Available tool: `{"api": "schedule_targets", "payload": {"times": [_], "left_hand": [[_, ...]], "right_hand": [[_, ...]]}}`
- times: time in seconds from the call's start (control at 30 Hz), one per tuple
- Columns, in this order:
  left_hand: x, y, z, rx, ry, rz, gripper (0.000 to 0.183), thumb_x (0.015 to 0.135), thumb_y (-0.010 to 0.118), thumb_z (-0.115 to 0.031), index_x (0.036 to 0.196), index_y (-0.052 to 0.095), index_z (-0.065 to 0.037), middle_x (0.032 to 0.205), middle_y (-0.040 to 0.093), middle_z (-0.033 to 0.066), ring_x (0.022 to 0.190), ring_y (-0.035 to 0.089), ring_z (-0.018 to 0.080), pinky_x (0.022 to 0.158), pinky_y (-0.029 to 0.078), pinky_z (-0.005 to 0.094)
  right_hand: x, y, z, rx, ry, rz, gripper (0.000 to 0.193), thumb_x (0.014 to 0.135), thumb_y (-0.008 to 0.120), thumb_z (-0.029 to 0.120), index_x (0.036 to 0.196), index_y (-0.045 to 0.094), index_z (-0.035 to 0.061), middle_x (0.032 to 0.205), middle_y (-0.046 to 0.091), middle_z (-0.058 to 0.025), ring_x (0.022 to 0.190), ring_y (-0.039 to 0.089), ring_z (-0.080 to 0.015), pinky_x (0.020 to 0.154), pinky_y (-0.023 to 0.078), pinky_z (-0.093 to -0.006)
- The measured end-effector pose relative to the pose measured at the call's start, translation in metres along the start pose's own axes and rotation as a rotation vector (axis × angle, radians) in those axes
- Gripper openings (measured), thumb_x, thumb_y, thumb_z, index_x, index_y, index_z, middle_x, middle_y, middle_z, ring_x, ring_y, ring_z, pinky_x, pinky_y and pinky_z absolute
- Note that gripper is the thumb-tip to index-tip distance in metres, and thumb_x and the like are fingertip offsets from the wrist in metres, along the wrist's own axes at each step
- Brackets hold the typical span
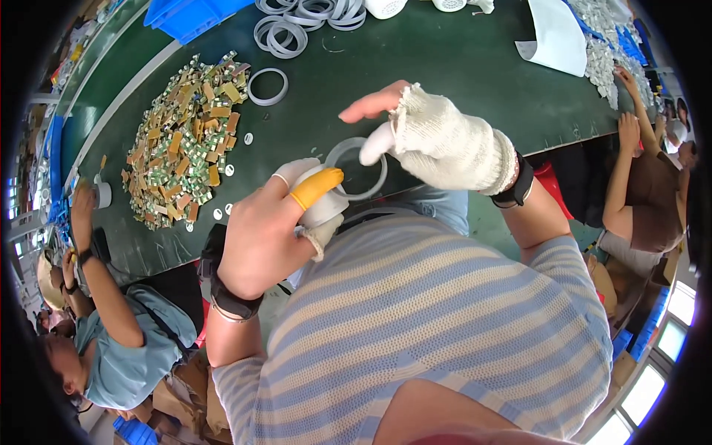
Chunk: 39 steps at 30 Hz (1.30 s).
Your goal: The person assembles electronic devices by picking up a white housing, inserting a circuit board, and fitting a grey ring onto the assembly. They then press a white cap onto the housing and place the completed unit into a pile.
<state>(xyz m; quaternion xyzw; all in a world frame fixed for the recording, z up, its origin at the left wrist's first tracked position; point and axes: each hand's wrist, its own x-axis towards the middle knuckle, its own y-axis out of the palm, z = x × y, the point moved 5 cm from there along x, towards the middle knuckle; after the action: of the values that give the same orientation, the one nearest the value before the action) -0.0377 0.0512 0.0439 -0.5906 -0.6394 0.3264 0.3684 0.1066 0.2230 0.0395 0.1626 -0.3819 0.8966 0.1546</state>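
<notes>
My left hand (263,230), with a yellow finger cot on one finger, is closed around a smooth white round part (323,211) partly hidden by the fingers. Right beside it, a translucent grey ring (384,178) sits by the table edge. My right hand (445,141) wears a white knitted glove, its bare index finger stretched out and apart from the white-covered thumb. The thumb tip overlaps the ring's upper right rim; whether it touches I cannot tell. Beyond my left hand lies a heap of small green and tan circuit boards (182,144).
One loose grey ring (268,87) lies beside the heap, and several more rings (282,37) are piled farther back near a blue bin (189,18). White round parts (386,6) stand at the far edge. A white sheet (556,41) lies at right. People work on both sides.
</notes>
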Motion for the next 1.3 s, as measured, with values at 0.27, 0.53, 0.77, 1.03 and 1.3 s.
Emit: {"api": "schedule_targets", "payload": {"times": [0.27,0.53,0.77,1.03,1.3], "left_hand": [[0.004,0.018,0.024,-0.952,-0.342,-0.322,0.064,0.096,0.075,-0.019,0.15,0.044,-0.004,0.132,0.063,0.0147,0.112,0.07,0.0282,0.093,0.061,0.0398],[0.012,0.048,0.023,-1.769,-0.228,-0.272,0.099,0.087,0.083,-0.028,0.162,0.021,-0.011,0.144,0.053,0.0159,0.126,0.061,0.0322,0.106,0.054,0.0475],[0.012,0.055,0.02,-1.584,-0.339,-0.302,0.11,0.078,0.09,-0.01,0.163,0.021,-0.015,0.143,0.053,0.0128,0.125,0.061,0.0259,0.101,0.056,0.0413],[0.009,0.054,0.019,-1.52,-0.362,-0.334,0.111,0.079,0.089,-0.009,0.164,0.019,-0.016,0.145,0.052,0.0118,0.125,0.061,0.0258,0.101,0.056,0.04],[0.01,0.051,0.014,-1.489,-0.387,-0.321,0.108,0.08,0.086,-0.001,0.164,0.02,-0.016,0.144,0.052,0.0114,0.128,0.059,0.0256,0.106,0.053,0.0413]], "right_hand": [[-0.002,-0.001,0.005,0.023,0.031,-0.121,0.021,0.092,0.074,0.015,0.111,0.073,0.0065,0.095,0.072,-0.01,0.084,0.069,-0.0237,0.077,0.055,-0.0354],[0.008,0.012,0.016,0.892,0.536,-0.051,0.025,0.099,0.064,0.009,0.12,0.064,-0.003,0.1,0.072,-0.0103,0.082,0.067,-0.0151,0.075,0.055,-0.0283],[0.009,0.012,0.016,0.845,0.469,-0.053,0.023,0.099,0.061,0.008,0.119,0.065,-0.0029,0.1,0.071,-0.0096,0.085,0.067,-0.0153,0.078,0.056,-0.029],[0.008,0.009,0.019,0.855,0.455,-0.058,0.023,0.099,0.061,0.008,0.119,0.065,-0.003,0.101,0.071,-0.0096,0.087,0.068,-0.0156,0.078,0.056,-0.0294],[0.012,0.004,0.022,0.8,0.467,-0.016,0.023,0.099,0.063,0.009,0.119,0.065,-0.0018,0.1,0.072,-0.0103,0.084,0.068,-0.0134,0.076,0.056,-0.028]]}}
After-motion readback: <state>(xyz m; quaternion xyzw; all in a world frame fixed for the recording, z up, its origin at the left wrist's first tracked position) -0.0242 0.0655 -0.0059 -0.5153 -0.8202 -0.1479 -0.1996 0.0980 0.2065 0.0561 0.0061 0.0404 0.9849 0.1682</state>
